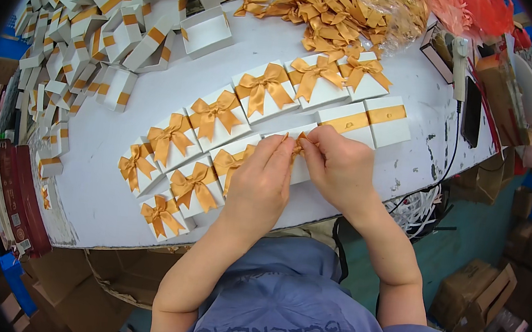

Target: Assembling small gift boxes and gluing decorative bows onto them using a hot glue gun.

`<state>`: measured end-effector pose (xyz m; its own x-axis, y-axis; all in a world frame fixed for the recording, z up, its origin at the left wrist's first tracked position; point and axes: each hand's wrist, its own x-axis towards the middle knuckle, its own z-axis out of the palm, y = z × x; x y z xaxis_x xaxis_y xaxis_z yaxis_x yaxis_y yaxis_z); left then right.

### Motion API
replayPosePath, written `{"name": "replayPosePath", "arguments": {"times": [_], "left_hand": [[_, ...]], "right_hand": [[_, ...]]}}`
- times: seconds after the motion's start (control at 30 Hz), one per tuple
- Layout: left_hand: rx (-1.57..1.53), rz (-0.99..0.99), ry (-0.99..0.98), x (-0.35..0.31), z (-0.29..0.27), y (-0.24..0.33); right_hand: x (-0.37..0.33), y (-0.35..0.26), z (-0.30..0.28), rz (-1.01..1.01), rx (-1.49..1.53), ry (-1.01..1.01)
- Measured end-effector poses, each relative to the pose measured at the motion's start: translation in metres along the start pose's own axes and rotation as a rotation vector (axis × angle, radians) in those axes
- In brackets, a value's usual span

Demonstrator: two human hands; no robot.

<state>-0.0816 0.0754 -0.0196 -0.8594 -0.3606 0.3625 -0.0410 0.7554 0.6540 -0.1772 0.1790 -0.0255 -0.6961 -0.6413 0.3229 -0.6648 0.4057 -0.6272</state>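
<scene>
Both hands work over a white gift box [302,171] in the front row. My left hand [259,181] and my right hand [341,167] each pinch a gold ribbon bow [297,148] lying on its lid; the fingers hide most of the bow. To the right, a white box [346,122] and its neighbour [388,119] carry a flat gold band with a small shiny spot and no bow. Partly behind my left hand sits a box with a gold bow [228,161]. Several more bow-topped boxes [266,89] form a curved row behind.
White boxes with gold bands [125,34] are heaped at the far left. A pile of loose gold bows [338,16] lies at the back beside clear plastic. A glue gun [459,66] with a black cable and a dark phone [471,112] lie at the right edge.
</scene>
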Motion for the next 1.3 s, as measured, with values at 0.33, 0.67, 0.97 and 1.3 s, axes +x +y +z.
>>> {"name": "replayPosePath", "arguments": {"times": [0.33,0.67,0.97,1.3], "left_hand": [[0.465,0.139,-0.15,-0.01,-0.003,-0.005],[0.464,0.13,-0.225,-0.003,-0.014,0.002],[-0.934,-0.446,0.154,0.072,-0.022,0.003],[-0.952,-0.51,-0.02,0.047,-0.001,0.012]], "right_hand": [[0.042,0.007,-0.025,0.115,0.007,-0.193],[0.171,0.071,0.0,0.119,-0.583,-0.216],[0.118,0.014,-0.014,0.121,0.267,0.011],[0.03,-0.01,-0.05,0.352,0.769,-0.007]]}}
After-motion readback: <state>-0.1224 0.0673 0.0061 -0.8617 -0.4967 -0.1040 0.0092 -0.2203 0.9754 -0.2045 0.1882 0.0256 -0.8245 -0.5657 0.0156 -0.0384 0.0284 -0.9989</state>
